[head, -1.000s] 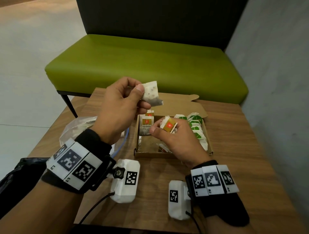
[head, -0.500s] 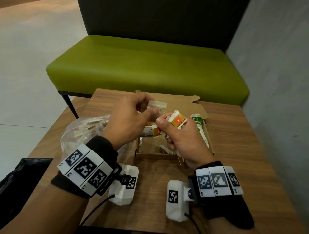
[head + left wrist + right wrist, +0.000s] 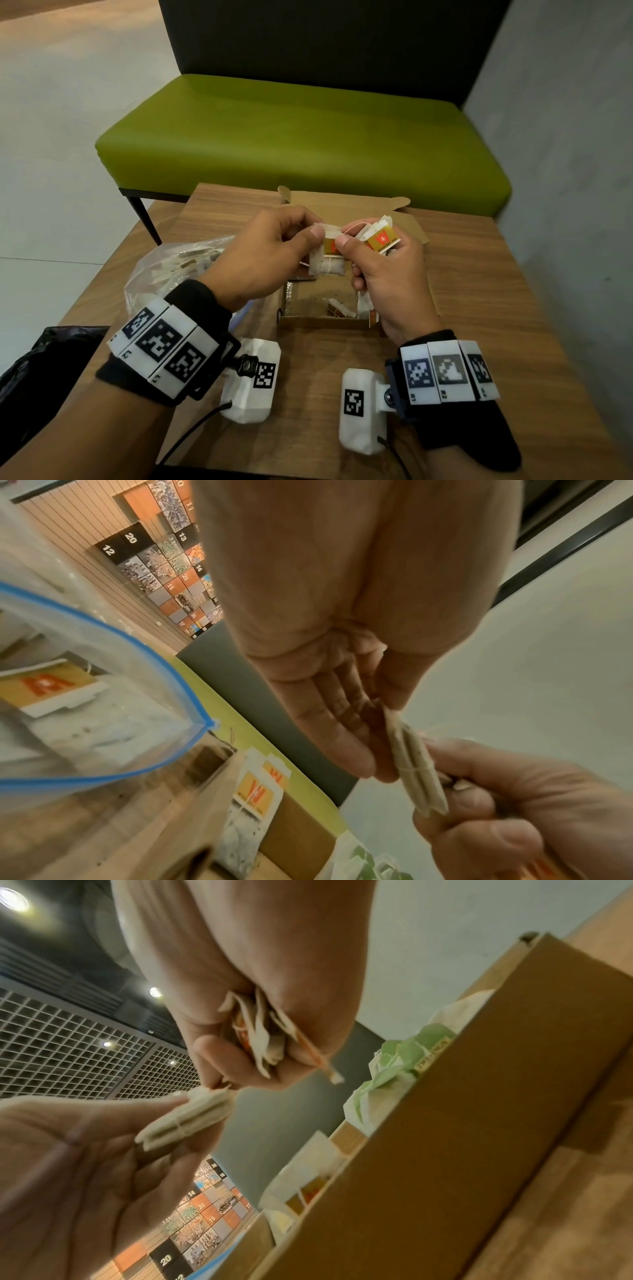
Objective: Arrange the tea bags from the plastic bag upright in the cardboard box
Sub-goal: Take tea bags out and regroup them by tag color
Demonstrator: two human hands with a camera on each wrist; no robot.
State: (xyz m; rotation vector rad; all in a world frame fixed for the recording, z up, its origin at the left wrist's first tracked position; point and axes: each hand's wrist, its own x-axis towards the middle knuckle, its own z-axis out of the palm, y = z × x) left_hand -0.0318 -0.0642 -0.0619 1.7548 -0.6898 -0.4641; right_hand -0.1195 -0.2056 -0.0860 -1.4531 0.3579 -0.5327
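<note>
The plastic bag [image 3: 178,270] is lying open on the left of the table [image 3: 479,308], more tea bags showing inside. The left hand [image 3: 260,253] is pinching one tea bag [image 3: 327,265] by its top edge, over the cardboard box [image 3: 322,322]. The right hand [image 3: 387,274] is pinching the same top edge with thumb and forefinger while its other fingers are gripping a small bundle [image 3: 378,236] of tea bags. I'd say let one hand take over fully, keep the tag side up, then slot it standing against the row [image 3: 394,1064] already in the box.
</note>
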